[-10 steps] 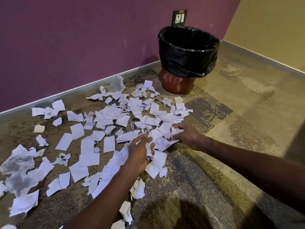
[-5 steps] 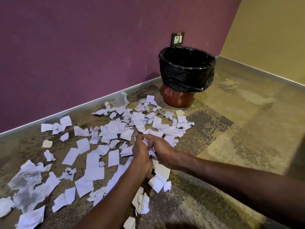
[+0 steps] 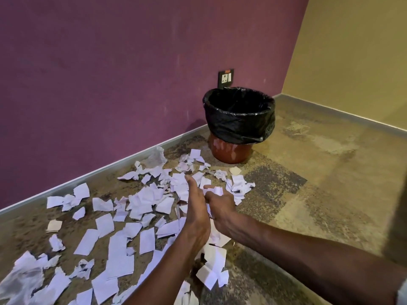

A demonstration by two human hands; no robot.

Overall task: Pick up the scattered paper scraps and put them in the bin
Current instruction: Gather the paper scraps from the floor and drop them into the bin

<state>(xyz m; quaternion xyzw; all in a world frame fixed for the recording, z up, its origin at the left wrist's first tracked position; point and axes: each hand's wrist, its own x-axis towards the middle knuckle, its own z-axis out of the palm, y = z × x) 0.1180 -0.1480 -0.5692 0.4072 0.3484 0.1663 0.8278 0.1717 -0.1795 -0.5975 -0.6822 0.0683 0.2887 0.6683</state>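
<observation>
Both hands (image 3: 207,205) hold scraps (image 3: 214,191); bin (image 3: 239,119) stands upright, mouth up.

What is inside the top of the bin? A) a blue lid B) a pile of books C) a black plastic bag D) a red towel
C: the bin by the purple wall has a black plastic bag lining it, folded over its rim, with the reddish-brown base showing below.
</observation>
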